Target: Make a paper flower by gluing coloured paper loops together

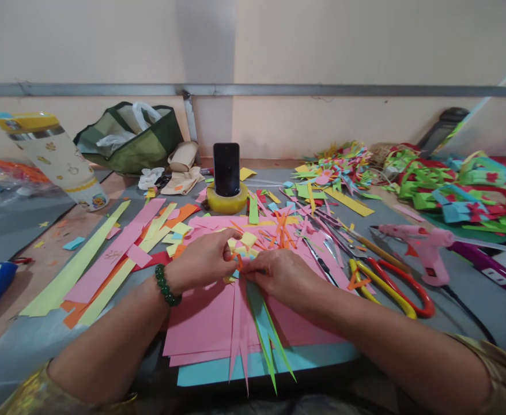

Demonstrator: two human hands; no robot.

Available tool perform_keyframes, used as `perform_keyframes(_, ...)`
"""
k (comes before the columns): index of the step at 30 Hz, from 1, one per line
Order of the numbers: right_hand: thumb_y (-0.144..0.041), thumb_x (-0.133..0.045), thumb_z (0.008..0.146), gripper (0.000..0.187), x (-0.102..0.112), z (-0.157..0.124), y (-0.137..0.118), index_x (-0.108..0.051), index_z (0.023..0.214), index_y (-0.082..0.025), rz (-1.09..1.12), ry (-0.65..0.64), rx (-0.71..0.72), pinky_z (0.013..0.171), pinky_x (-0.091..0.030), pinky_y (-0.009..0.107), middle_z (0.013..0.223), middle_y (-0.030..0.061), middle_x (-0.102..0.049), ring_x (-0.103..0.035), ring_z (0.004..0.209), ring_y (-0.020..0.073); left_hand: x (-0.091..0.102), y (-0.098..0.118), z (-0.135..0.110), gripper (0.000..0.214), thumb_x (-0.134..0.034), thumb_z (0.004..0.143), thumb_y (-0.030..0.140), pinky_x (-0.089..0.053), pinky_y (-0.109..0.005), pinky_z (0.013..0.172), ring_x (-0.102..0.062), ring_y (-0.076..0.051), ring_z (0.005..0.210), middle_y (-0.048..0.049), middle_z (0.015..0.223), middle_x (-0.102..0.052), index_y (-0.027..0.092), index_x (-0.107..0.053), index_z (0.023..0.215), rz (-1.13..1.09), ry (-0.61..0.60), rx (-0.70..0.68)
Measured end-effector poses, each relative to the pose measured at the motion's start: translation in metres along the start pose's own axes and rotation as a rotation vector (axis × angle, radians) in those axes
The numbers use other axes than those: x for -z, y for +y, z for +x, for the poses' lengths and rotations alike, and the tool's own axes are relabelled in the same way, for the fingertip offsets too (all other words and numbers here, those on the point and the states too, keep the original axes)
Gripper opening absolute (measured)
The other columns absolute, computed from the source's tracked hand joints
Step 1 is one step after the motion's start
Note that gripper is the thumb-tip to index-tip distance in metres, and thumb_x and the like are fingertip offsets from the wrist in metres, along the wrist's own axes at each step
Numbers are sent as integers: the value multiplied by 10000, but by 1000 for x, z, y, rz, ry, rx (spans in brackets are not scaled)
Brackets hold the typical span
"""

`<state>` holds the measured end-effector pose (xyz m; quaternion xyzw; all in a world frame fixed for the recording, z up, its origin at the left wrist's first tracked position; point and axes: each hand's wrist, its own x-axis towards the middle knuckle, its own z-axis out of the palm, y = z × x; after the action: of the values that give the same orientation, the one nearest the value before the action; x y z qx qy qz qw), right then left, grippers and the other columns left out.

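My left hand (205,256), a green bead bracelet at its wrist, has its fingers pinched at the upper left of a small paper craft piece (245,253) in yellow, blue and orange. From the right, my right hand (283,274) pinches the same piece near its lower edge. Long pointed strips hang towards me from beneath the fingers: pink paper strips (238,334) and green paper strips (267,334). My fingers cover part of the piece. Under both hands lies a stack of pink paper sheets (201,328), with a light blue sheet (218,369) below it.
Scissors (402,288) and a pink glue gun (421,245) lie at the right. A phone (226,170) stands in a yellow tape roll (227,202). Loose paper strips (114,253) spread left; a tumbler (58,161) stands behind them. Colourful paper crafts (464,196) are piled at back right.
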<state>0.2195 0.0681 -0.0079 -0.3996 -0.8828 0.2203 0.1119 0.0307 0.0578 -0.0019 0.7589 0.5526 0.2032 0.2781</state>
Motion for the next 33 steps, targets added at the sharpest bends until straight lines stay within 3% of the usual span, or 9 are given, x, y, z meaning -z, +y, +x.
perform_keyframes(4, -182, -556, 844, 271, 0, 0, -1, -755, 970, -316, -88, 0, -9, 652, -426, 237, 865, 6, -735, -645, 754, 151, 19, -1, -3, 429, -580, 726, 245, -398, -240, 546, -559, -134, 614, 25, 700, -612, 190, -581, 1152, 10, 74, -23)
perform_keyframes(9, -255, -531, 890, 254, 0, -1, -3, -749, 985, -345, -217, 2, -22, 583, -356, 231, 814, 12, -674, -605, 680, 131, 32, 3, -9, 247, -514, 742, 165, -367, -239, 533, -487, -112, 566, 28, 634, -568, 181, -671, 932, 34, 198, -64)
perform_keyframes(13, -238, -536, 880, 262, 0, -2, -2, -747, 985, -352, -294, -22, -1, 548, -296, 241, 827, 15, -669, -580, 658, 129, 25, 11, -12, 254, -512, 746, 136, -384, -242, 575, -501, -104, 590, 15, 715, -623, 208, -707, 890, 24, 164, -149)
perform_keyframes(16, -230, -536, 875, 262, 0, -2, -1, -746, 985, -342, -286, -7, 33, 552, -286, 242, 839, 18, -667, -573, 663, 126, 18, 14, -11, 213, -574, 768, 233, -376, -251, 580, -512, -117, 613, 17, 707, -610, 213, -697, 941, 53, 145, -184)
perform_keyframes(19, -231, -521, 885, 260, 3, -3, -1, -747, 986, -309, -256, 36, 58, 566, -292, 239, 846, 28, -657, -574, 687, 125, 10, 12, -6, 161, -594, 765, 304, -345, -254, 555, -500, -129, 613, 23, 657, -562, 200, -666, 864, 100, 191, -150)
perform_keyframes(22, -253, -514, 885, 253, 6, -6, -4, -747, 979, -280, -286, 82, 73, 553, -269, 242, 827, 36, -634, -552, 670, 123, 3, 6, -1, 112, -563, 747, 241, -326, -250, 539, -493, -127, 594, 32, 633, -546, 199, -631, 825, 111, 199, -109)
perform_keyframes(33, -179, -481, 836, 347, 0, -7, -2, -704, 1037, -355, -511, -32, 104, 489, -86, 287, 826, 25, -599, -418, 506, 88, -2, 5, 2, 246, -503, 747, 163, -345, -255, 550, -514, -136, 596, 37, 634, -575, 211, -625, 955, 127, 128, -22)
